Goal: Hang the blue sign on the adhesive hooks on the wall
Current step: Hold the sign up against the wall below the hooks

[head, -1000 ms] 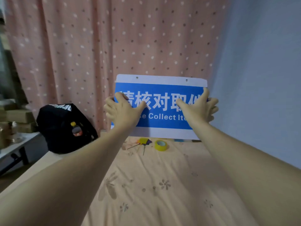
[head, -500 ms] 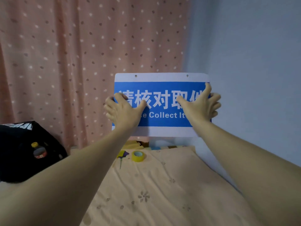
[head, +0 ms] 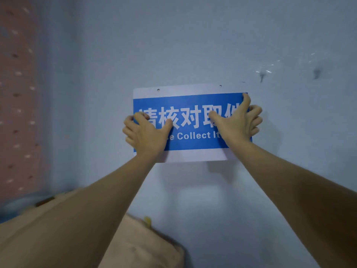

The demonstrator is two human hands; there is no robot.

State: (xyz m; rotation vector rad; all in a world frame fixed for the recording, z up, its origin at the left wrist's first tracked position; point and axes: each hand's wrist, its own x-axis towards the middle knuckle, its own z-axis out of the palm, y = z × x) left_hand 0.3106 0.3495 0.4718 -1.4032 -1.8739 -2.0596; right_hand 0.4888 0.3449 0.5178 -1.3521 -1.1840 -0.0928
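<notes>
Both hands grip the blue sign [head: 190,122] as before, the left hand [head: 147,132] wrapped around its left edge and the right hand [head: 238,122] around its right edge. Half a second ago it was in front of the dotted curtain [head: 17,93]; now it is up against the pale blue wall [head: 193,45]. Two adhesive hooks [head: 262,75] have come into view, above and right of the sign, whose punched holes are not on them.

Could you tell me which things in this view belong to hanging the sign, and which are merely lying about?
Part of the job:
blue sign
left hand
right hand
adhesive hooks
wall

Lying about:
dotted pink curtain
peach floral bedding
</notes>
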